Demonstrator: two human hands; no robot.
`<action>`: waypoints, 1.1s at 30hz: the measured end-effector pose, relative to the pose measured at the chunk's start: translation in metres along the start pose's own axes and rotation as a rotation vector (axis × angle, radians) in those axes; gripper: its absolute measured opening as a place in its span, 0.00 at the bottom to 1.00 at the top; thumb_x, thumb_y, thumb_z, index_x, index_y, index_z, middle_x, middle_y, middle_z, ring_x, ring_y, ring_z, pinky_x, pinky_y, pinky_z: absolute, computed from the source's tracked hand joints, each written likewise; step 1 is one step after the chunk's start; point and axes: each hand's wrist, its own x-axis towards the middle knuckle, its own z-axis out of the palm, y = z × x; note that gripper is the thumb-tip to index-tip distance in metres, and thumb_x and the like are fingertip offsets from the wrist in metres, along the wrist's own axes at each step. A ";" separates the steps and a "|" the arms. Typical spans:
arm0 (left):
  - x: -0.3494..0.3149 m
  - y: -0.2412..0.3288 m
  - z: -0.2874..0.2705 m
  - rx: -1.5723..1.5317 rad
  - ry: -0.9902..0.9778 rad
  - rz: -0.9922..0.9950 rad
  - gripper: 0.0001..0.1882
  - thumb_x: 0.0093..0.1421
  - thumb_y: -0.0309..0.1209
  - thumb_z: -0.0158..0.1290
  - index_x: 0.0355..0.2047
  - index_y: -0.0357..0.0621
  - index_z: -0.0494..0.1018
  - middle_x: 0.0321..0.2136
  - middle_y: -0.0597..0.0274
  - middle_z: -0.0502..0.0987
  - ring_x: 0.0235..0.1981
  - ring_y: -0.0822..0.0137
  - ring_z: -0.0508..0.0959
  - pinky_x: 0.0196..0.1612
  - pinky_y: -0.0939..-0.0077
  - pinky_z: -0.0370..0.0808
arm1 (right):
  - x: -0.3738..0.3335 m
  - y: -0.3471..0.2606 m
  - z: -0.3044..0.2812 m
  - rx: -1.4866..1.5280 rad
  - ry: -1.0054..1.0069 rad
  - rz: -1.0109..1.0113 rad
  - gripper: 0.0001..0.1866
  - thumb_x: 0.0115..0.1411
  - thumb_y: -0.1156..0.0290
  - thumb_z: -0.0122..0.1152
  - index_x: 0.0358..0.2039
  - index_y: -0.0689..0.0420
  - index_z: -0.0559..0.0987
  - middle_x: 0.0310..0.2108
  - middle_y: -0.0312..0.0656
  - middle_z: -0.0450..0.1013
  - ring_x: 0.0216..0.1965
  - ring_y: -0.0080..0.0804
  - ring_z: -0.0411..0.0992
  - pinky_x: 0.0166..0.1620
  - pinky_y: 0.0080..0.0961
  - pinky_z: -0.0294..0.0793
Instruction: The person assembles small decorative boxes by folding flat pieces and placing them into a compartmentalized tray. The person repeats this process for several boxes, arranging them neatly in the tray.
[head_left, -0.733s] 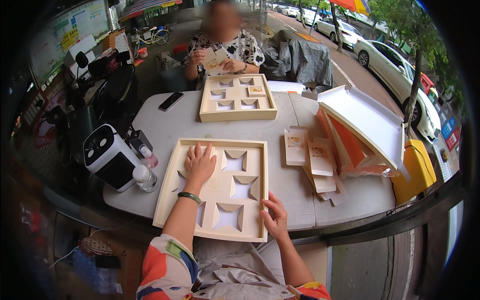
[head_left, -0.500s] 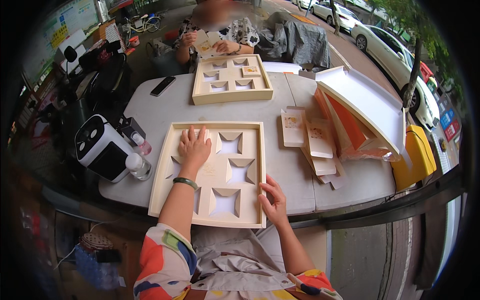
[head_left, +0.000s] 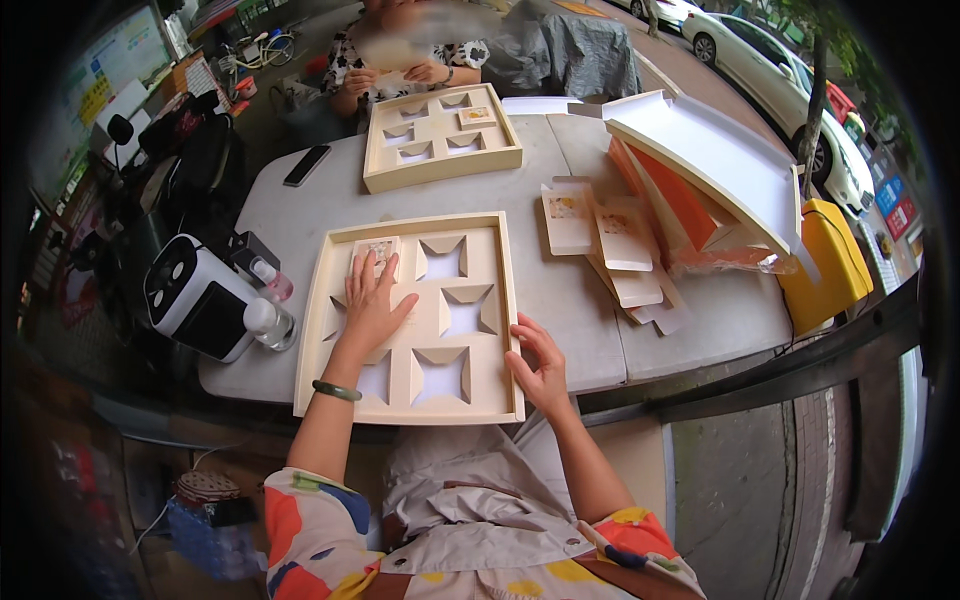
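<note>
The pale tray (head_left: 400,417) sits at the near edge of the table (head_left: 585,335), so a heavy push could tip it — the right hand (head_left: 540,368) only curves loosely against its side — while the left hand (head_left: 374,308), fingers spread onto the small printed box (head_left: 378,249) in the tray's far-left corner, might dent that box by pressing too hard.

The left hand (head_left: 374,312) now sits lower over the pale tray (head_left: 427,325), left of centre in the frame, drawn back to bare more of the small printed box (head_left: 377,246); the surface (head_left: 280,220) appears higher in view.
</note>
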 end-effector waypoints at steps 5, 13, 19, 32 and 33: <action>-0.084 0.056 -0.063 -0.166 -0.058 0.163 0.28 0.53 0.37 0.60 0.54 0.43 0.70 0.59 0.43 0.63 0.65 0.42 0.55 0.64 0.53 0.53 | 0.003 0.006 -0.015 0.248 0.166 0.130 0.19 0.60 0.78 0.56 0.53 0.61 0.72 0.55 0.44 0.68 0.47 0.28 0.72 0.47 0.21 0.73; -0.159 0.058 -0.061 -0.312 0.076 0.074 0.20 0.51 0.28 0.61 0.45 0.42 0.75 0.52 0.52 0.70 0.60 0.45 0.63 0.60 0.55 0.62 | 0.069 -0.032 -0.103 0.606 0.527 0.312 0.24 0.60 0.76 0.57 0.57 0.61 0.64 0.51 0.43 0.66 0.44 0.33 0.74 0.38 0.23 0.74; -0.156 0.071 -0.052 -0.389 0.091 0.106 0.18 0.50 0.29 0.62 0.43 0.43 0.76 0.49 0.52 0.71 0.57 0.45 0.66 0.60 0.51 0.61 | 0.092 -0.004 -0.132 0.691 0.482 0.433 0.27 0.60 0.75 0.55 0.59 0.63 0.61 0.49 0.44 0.66 0.45 0.36 0.75 0.36 0.24 0.74; -0.147 0.083 -0.049 -0.860 -0.042 0.058 0.20 0.56 0.29 0.58 0.49 0.38 0.71 0.50 0.55 0.72 0.56 0.56 0.70 0.56 0.64 0.68 | -0.005 -0.083 -0.063 0.768 0.215 0.198 0.28 0.61 0.81 0.50 0.62 0.68 0.60 0.61 0.45 0.60 0.53 0.39 0.71 0.44 0.26 0.74; -0.142 0.089 -0.047 -0.957 -0.065 0.021 0.22 0.58 0.31 0.57 0.52 0.38 0.69 0.50 0.55 0.72 0.56 0.59 0.70 0.56 0.64 0.68 | -0.016 -0.087 -0.052 0.764 0.142 0.196 0.28 0.60 0.82 0.50 0.62 0.69 0.60 0.61 0.46 0.61 0.52 0.39 0.72 0.44 0.26 0.74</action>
